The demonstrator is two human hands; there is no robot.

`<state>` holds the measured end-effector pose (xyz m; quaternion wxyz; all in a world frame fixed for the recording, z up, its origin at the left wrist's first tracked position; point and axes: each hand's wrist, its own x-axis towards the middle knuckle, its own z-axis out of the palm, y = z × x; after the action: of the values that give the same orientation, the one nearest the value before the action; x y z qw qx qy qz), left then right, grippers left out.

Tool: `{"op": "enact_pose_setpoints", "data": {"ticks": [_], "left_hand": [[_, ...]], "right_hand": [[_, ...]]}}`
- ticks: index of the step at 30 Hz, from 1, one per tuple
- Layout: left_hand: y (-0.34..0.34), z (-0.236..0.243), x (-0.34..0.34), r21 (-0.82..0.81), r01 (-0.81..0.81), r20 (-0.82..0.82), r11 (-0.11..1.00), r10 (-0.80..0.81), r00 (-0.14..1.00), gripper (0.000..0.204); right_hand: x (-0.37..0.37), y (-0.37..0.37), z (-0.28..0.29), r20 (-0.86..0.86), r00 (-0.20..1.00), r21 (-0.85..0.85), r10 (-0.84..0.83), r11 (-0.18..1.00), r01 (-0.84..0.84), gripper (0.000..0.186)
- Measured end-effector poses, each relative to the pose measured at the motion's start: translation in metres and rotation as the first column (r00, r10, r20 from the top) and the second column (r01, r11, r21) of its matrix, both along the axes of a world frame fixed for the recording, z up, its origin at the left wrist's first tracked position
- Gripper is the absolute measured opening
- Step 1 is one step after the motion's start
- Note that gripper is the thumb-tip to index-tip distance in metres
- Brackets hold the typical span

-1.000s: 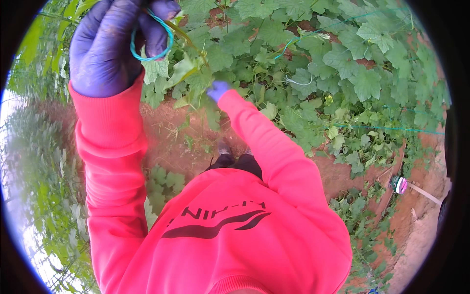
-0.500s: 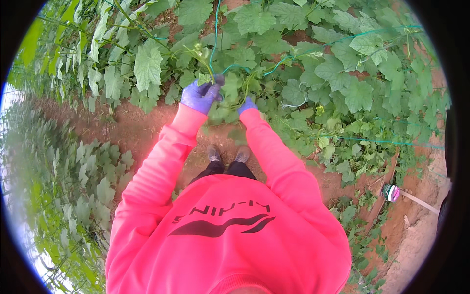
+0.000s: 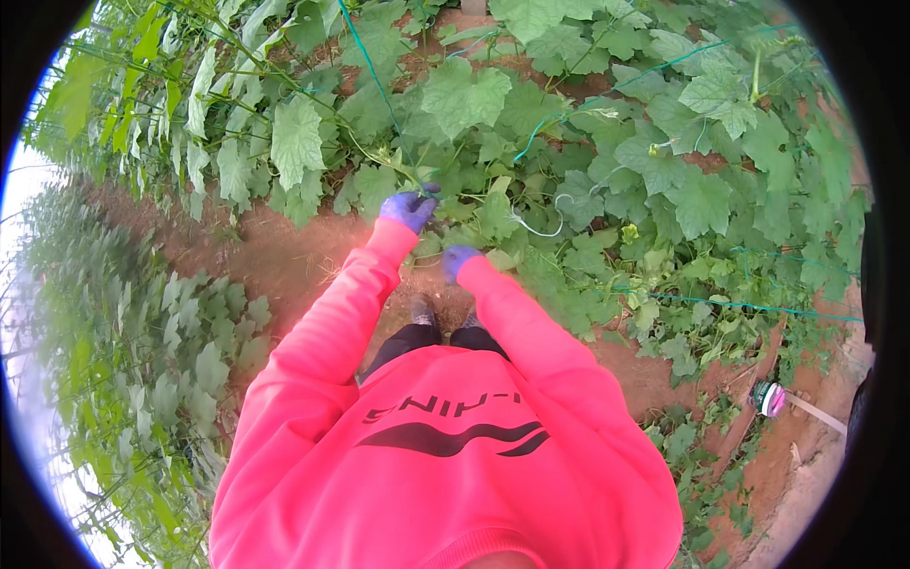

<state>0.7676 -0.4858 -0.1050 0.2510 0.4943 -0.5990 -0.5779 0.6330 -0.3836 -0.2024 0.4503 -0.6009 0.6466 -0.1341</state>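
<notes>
My left hand (image 3: 409, 210), in a purple glove, is closed on a thin green vine stem (image 3: 372, 155) at the edge of the leaves. A taut green twine (image 3: 372, 69) comes down from above to the same spot. Whether the fingers also grip the twine is hard to see. Lower and to the right, my right hand (image 3: 460, 263), gloved alike, is close in front of my body below the leaves. Its fingers are blurred and curled out of sight. A pale curling tendril (image 3: 538, 231) hangs to the right of both hands.
Broad-leaved vines (image 3: 697, 194) fill the far side, crossed by another green twine (image 3: 730, 304). More plants (image 3: 175, 341) stand at left across a reddish soil path (image 3: 284, 248). A small round container (image 3: 768, 398) lies at right beside a pale strip (image 3: 817, 414).
My right hand has drawn back out of the leaves toward my body. My left hand has moved slightly down and right with the stem. The slack twine near it now runs straight.
</notes>
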Motion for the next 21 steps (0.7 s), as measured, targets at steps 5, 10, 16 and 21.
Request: {"op": "enact_pose_setpoints", "data": {"ticks": [5,10,16,21], "left_hand": [[0.021,-0.005,-0.020,-0.165,0.026,0.036,0.986,-0.020,0.999,0.024],[0.048,0.023,-0.044,0.132,-0.081,-0.216,0.988,0.108,0.970,0.017],[0.070,0.021,-0.041,0.343,-0.204,-0.579,0.917,0.377,0.723,0.011],[0.079,-0.009,-0.034,-0.370,-0.077,-0.253,0.926,-0.021,0.967,0.020]], "right_hand": [[-0.008,-0.009,0.034,0.289,0.947,0.165,-0.143,0.982,0.098,0.024],[-0.015,0.002,0.015,0.470,0.837,0.342,-0.282,0.932,0.122,0.024],[-0.020,0.024,0.015,0.456,0.838,0.412,-0.301,0.906,0.102,0.022],[-0.022,0.025,0.009,0.416,0.892,0.342,-0.176,0.939,0.026,0.019]]}}
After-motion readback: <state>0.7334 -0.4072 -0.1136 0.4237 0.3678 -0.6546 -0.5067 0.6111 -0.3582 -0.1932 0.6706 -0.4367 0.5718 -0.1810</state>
